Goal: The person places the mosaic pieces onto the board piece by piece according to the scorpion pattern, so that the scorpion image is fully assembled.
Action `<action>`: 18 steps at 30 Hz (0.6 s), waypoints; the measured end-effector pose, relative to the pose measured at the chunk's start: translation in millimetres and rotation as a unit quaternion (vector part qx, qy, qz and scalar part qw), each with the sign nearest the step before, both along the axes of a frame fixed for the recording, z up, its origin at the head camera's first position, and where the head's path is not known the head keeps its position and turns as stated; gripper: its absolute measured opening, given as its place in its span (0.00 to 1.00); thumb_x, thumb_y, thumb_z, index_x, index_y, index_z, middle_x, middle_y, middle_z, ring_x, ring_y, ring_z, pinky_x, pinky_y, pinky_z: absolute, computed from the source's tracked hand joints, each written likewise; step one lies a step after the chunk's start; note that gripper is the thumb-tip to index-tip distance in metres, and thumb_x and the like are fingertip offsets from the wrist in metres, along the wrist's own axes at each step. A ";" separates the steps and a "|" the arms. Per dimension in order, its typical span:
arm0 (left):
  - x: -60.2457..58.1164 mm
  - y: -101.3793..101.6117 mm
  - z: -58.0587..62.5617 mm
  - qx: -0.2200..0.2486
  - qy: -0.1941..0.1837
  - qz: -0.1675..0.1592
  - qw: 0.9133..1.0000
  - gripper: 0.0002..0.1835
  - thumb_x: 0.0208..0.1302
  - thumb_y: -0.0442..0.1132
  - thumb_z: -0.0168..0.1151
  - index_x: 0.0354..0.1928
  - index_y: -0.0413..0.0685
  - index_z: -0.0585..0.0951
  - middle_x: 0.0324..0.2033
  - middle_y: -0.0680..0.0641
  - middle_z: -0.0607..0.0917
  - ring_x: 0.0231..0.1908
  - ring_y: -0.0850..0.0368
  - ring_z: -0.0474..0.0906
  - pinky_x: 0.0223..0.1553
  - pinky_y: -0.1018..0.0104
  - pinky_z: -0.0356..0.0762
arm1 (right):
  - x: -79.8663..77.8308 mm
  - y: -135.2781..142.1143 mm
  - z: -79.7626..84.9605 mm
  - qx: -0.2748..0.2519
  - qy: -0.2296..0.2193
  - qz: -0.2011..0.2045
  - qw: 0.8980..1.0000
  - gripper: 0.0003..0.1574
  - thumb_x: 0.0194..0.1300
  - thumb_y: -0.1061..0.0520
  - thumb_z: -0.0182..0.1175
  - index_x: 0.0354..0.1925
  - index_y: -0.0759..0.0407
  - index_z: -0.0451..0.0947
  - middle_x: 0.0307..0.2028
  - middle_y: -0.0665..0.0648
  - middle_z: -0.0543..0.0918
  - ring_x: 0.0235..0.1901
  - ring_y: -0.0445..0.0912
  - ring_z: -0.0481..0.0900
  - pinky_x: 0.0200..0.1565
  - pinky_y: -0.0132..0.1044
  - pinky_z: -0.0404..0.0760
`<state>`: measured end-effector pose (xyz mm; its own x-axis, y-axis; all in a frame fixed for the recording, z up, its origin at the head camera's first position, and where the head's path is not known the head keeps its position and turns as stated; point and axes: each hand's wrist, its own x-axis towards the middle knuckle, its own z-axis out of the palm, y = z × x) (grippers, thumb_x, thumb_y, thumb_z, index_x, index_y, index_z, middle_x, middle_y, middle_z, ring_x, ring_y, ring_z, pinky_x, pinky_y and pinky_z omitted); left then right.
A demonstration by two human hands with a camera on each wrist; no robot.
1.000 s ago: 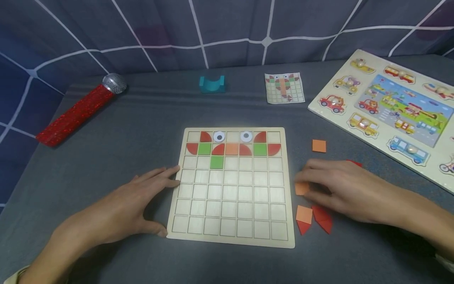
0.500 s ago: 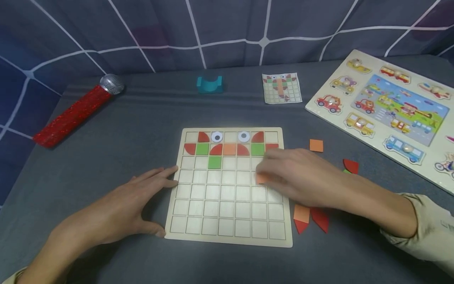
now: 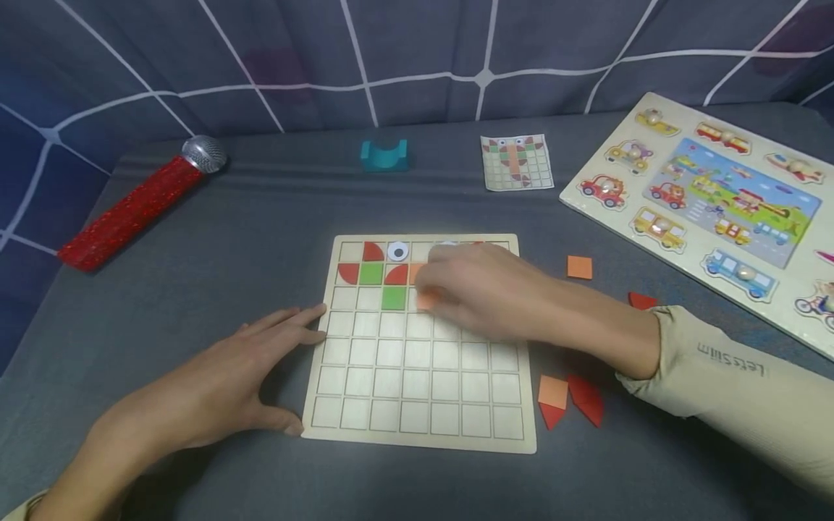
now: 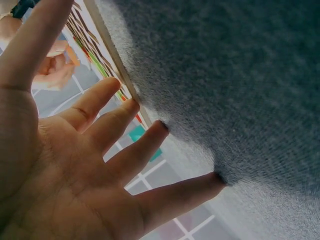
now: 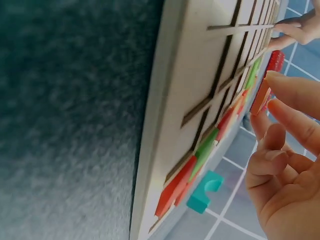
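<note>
My right hand (image 3: 482, 289) pinches an orange square tile (image 5: 261, 97) between thumb and fingertips, just over the wooden grid board (image 3: 417, 416). In the head view this tile is beside a green square tile (image 3: 393, 298) in the third row. Red quarter-circle tiles (image 3: 348, 273), more green squares and a round eye tile (image 3: 398, 252) lie in the upper rows. The right hand hides part of these rows. Spread along the board's left edge, my left hand (image 3: 215, 387) rests its fingertips and thumb at the rim; the left wrist view shows its palm and extended fingers (image 4: 145, 150).
Right of the board lie loose orange squares (image 3: 579, 267) and red pieces (image 3: 586, 400). Behind it are a printed pattern card (image 3: 517, 174) and a teal arched block (image 3: 384, 156). A vehicle puzzle board (image 3: 697, 217) sits back right, a red toy microphone (image 3: 137, 210) back left.
My right hand has carried the orange square from the loose tiles leftward over the board to the upper middle cells. The left hand stays at the board's left edge.
</note>
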<state>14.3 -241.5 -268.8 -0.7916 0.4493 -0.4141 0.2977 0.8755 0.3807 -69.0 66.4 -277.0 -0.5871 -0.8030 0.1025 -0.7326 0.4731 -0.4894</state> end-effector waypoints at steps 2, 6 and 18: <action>-0.1 0.1 -0.1 0.000 -0.003 0.001 1.000 0.53 0.32 0.61 0.82 0.66 0.58 0.72 0.74 0.50 0.60 0.71 0.40 0.53 0.59 0.25 0.54 | -1.7 -3.7 -1.1 0.007 0.002 0.003 1.000 0.02 0.62 0.60 0.65 0.35 0.53 0.82 0.26 0.47 0.73 0.26 0.42 0.69 0.32 0.36 0.71; 0.0 0.2 -0.6 -0.004 -0.012 0.005 1.000 0.54 0.31 0.61 0.83 0.67 0.58 0.71 0.74 0.50 0.60 0.71 0.40 0.53 0.59 0.25 0.54 | -2.8 -10.3 -1.3 0.023 0.007 0.010 1.000 0.04 0.61 0.60 0.66 0.36 0.54 0.83 0.27 0.47 0.73 0.26 0.42 0.70 0.30 0.36 0.71; -0.9 1.5 -0.3 -0.010 -0.010 0.004 1.000 0.54 0.31 0.62 0.82 0.67 0.57 0.72 0.74 0.49 0.60 0.71 0.39 0.53 0.59 0.24 0.55 | -3.6 -19.8 -1.3 0.049 0.001 -0.002 0.999 0.05 0.63 0.62 0.63 0.36 0.53 0.84 0.27 0.47 0.72 0.25 0.43 0.68 0.25 0.35 0.68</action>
<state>13.3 -240.1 -269.1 -0.7864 0.4346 -0.4389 0.2834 0.8853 0.3687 -72.6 46.7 -278.3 -0.5900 -0.8070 0.0254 -0.7319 0.5213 -0.4388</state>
